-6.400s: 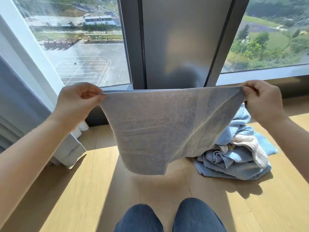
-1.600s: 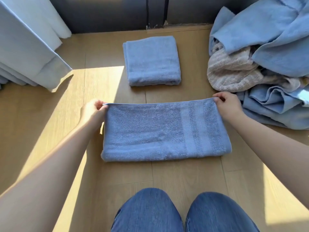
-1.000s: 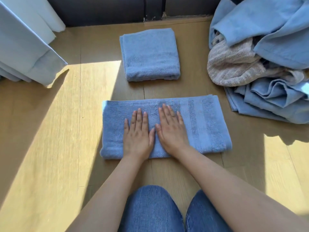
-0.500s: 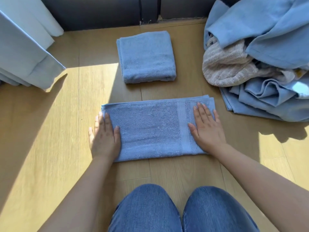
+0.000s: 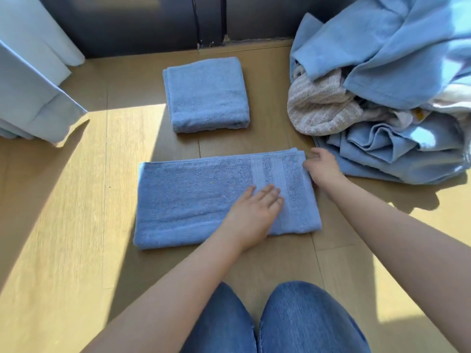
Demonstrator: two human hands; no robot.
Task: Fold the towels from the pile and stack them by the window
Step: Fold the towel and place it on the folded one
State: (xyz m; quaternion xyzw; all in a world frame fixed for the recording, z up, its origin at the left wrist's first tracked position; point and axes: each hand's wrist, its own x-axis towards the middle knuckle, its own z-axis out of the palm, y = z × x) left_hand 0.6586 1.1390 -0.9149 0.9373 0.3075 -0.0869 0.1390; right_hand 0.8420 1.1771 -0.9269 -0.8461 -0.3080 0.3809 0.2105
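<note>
Two hands work the half-folded blue towel (image 5: 193, 200), lying flat on the wooden floor (image 5: 76, 225) between the person's knees (image 5: 254, 324) and the folded towel (image 5: 206, 95) nearer the window wall (image 5: 127, 24). The left hand (image 5: 254, 212) presses flat, fingers straight, right of centre. The right hand (image 5: 323, 171) meets the right short edge, too blurred to tell a pinch. It seems best to anchor the middle, then carry that edge squarely over.

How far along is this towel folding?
One folded towel already lies by the window frame. A second towel, folded into a long strip, is in hand: the left hand presses flat on it and the right hand is at its right end. It needs more folding and stacking, and the pile of unfolded towels on the right waits.
</note>
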